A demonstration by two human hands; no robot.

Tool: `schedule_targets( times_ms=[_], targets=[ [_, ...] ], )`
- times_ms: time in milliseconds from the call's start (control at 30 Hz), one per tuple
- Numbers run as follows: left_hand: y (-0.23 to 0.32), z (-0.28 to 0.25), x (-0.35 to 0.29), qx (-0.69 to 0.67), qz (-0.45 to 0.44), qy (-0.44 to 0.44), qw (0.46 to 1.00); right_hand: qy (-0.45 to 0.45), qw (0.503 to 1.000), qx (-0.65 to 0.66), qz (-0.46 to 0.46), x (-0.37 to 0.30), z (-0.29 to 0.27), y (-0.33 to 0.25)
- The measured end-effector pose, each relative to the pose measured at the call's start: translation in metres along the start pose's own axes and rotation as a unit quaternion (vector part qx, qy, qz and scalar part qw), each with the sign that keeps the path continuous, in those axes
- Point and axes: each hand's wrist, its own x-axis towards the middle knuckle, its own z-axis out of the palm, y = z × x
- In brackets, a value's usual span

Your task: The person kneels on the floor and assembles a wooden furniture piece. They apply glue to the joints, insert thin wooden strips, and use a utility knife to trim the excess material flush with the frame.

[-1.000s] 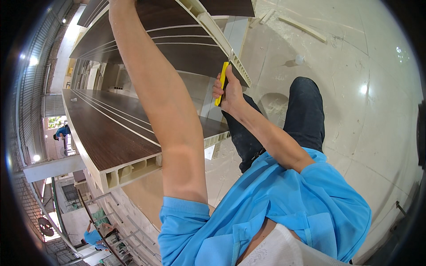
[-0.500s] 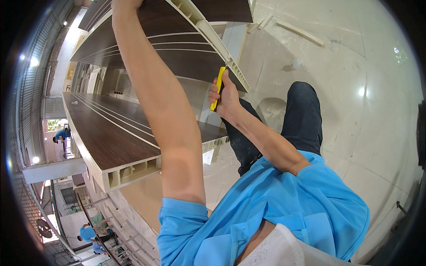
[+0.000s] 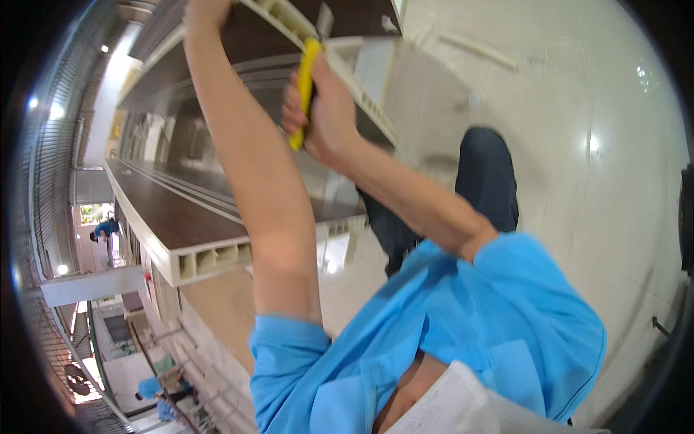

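Note:
My right hand (image 3: 332, 108) is wrapped around the yellow handle of a utility knife (image 3: 305, 94). The knife's blade points up beside the cream, hollow-ribbed edge (image 3: 369, 108) of a dark brown panel (image 3: 254, 40) with pale stripes. At the top of the picture, my left hand (image 3: 207, 10) reaches over this panel. Its fingers are cut off by the picture's edge, so their grip is hidden. Both forearms stretch up from blue sleeves, the left one crossing in front of the panels.
A second striped brown panel (image 3: 181, 217) with open hollow ends lies lower left. More brown panel (image 3: 361, 16) shows at the top. A pale strip (image 3: 481, 52) lies on the shiny tiled floor (image 3: 578, 210). Two people in blue are far off at left, near metal frames.
My right hand has moved up and left along the panel's edge with the utility knife. My left hand stays at about the same place. The view has shifted slightly and is blurred.

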Motion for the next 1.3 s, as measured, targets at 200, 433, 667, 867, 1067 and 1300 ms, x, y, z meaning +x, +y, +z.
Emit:
schedule_targets(
  times_ms=[200,433,667,867,1067,1300],
  targets=[
    [0.004,-0.004,-0.004,-0.001,0.043,0.074,0.996,0.167,0.984,0.048,0.026,-0.010,-0.081,-0.012],
    [0.011,0.010,-0.083,-0.031,0.142,0.375,0.916,0.250,0.963,-0.070,0.075,-0.020,-0.160,0.009],
    [-0.039,0.148,-0.283,-0.189,-0.056,0.263,0.944,0.166,0.972,-0.047,0.158,-0.016,-0.164,0.000],
    [-0.082,0.177,-0.357,-0.223,-0.213,0.077,0.948,0.147,0.971,0.014,0.187,-0.017,-0.158,0.026],
    [-0.101,0.171,-0.339,-0.238,-0.278,0.072,0.928,0.187,0.970,0.037,0.154,-0.009,-0.144,0.046],
    [-0.105,0.162,-0.329,-0.238,-0.239,0.048,0.940,0.210,0.959,0.079,0.171,0.000,-0.133,0.047]
  ],
)
